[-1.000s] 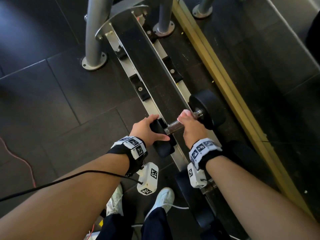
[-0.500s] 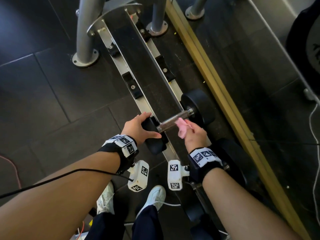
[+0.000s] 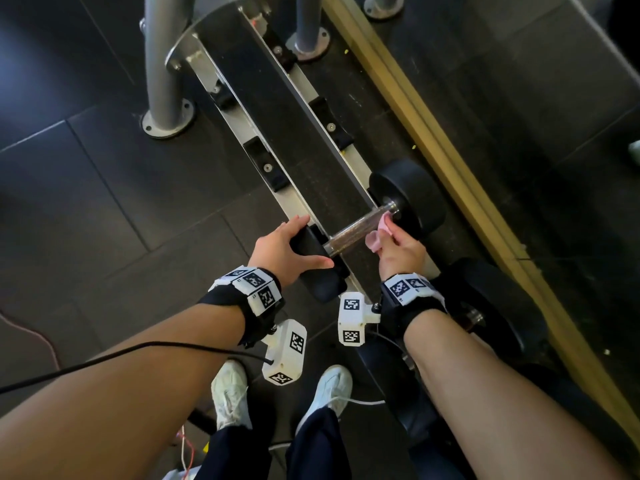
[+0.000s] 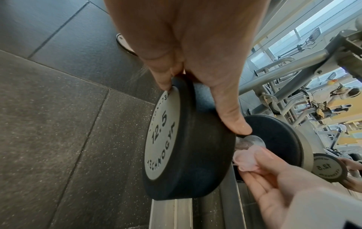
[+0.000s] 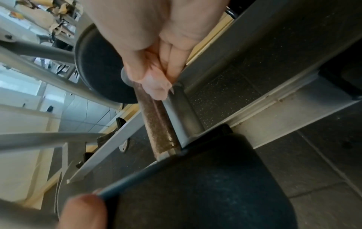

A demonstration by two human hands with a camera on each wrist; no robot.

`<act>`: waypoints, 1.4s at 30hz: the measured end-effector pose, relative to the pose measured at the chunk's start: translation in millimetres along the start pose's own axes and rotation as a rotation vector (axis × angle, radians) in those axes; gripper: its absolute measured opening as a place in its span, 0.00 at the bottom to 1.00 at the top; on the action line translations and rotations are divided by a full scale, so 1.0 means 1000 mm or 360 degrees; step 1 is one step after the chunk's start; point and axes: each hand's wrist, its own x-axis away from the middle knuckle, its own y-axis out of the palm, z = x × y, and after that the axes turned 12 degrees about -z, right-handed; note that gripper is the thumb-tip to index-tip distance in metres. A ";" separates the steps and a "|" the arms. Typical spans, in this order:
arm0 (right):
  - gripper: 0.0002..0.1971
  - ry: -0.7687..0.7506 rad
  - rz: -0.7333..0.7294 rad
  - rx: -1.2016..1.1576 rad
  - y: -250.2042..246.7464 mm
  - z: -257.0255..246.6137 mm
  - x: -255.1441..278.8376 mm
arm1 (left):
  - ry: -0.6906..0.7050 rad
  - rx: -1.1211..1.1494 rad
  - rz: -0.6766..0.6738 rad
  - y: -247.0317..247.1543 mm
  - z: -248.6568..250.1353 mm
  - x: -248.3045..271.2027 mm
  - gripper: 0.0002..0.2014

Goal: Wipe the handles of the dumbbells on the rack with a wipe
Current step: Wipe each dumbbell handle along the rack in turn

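A black 12.5 dumbbell lies across the low rack, its knurled metal handle bridging the two rails. My left hand grips the near weight head, fingers over the top and thumb along its inner side. My right hand pinches a crumpled pink wipe against the handle's far end, next to the far head. In the right wrist view the wipe sits on the handle just below the far head.
Another black dumbbell rests on the rack beside my right forearm. Grey rack posts are bolted to the dark tiled floor. A wooden strip with a mirror behind it runs along the rack. My white shoes stand below.
My right hand let go of its full wrap round the handle, drew back, then slid the pink wipe outward along the handle to the far head. The left hand stayed on the near head.
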 end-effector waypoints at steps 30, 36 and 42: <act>0.04 0.0096 -0.0611 0.0208 0.000 0.015 0.029 | -0.0008 -0.0095 -0.0033 -0.006 0.008 0.005 0.49; 0.12 -0.0009 0.0182 0.0179 -0.010 0.003 0.000 | -0.0007 -0.0073 -0.0052 -0.005 0.007 0.005 0.49; 0.10 0.0000 -0.0028 -0.0018 0.019 0.019 0.007 | 0.0005 -0.0060 -0.0045 -0.005 0.005 0.003 0.49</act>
